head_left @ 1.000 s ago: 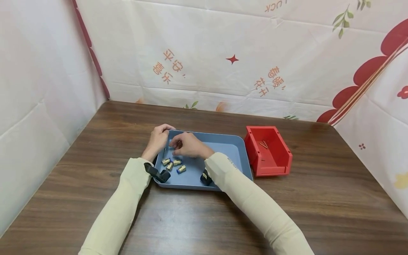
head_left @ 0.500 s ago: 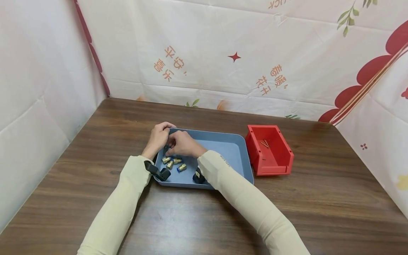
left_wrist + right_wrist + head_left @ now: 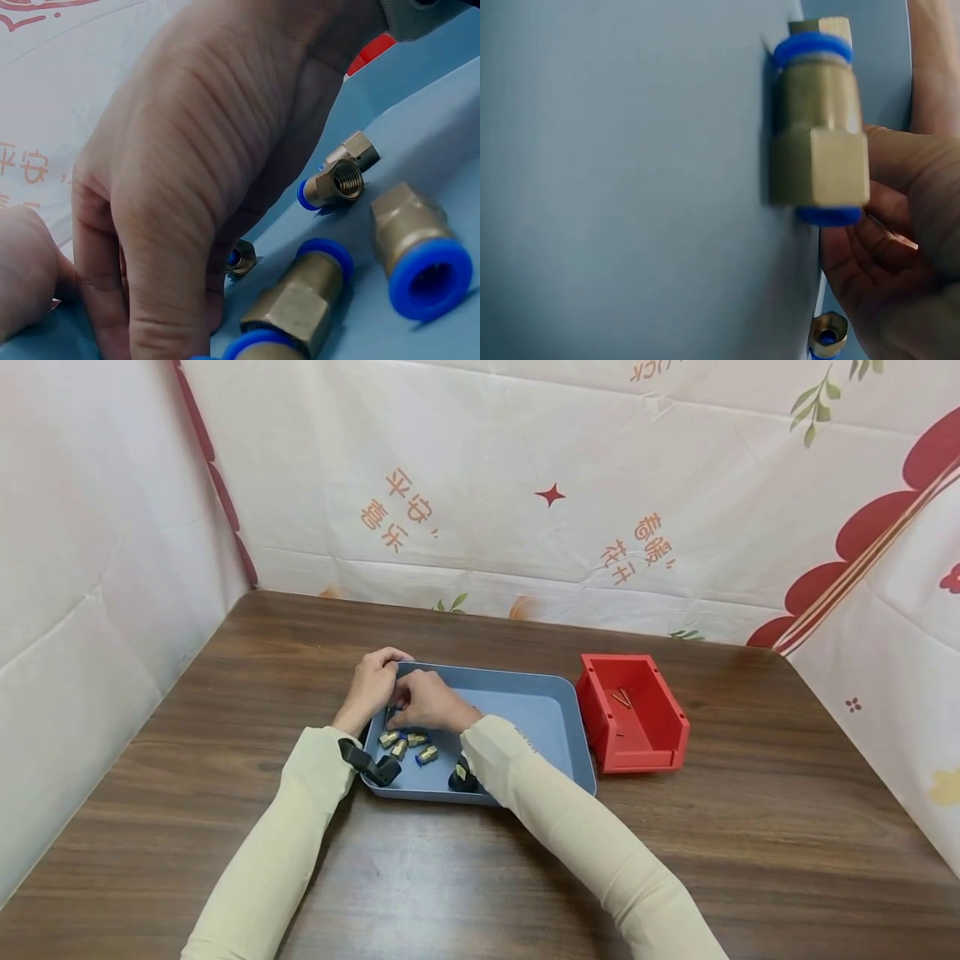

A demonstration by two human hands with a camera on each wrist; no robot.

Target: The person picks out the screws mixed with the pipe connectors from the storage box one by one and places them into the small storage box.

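Note:
My left hand [image 3: 370,687] grips the blue tray [image 3: 551,708] at its far left corner, fingers over the rim. Inside, by the left wall, my right hand [image 3: 427,700] reaches down with bent fingers; a dark thin piece [image 3: 388,717] shows beside its fingertips. In the left wrist view the right hand [image 3: 180,157] hides its own fingertips, so I cannot tell if it holds anything. Several brass push-in fittings with blue collars lie near it, including one fitting [image 3: 427,755] nearer the tray's middle. The right wrist view has a fitting [image 3: 819,142] close up beside the curled right fingers [image 3: 847,262].
A red bin [image 3: 600,727] stands just right of the tray with a few thin copper-coloured pins [image 3: 622,699] inside. Both are on a brown wooden table [image 3: 420,877]. Printed white cloth [image 3: 480,485] hangs behind the table's far edge.
My right hand has moved left to the tray's left wall, beside the thin piece, and stayed there over the last half second. The left hand keeps its place on the rim.

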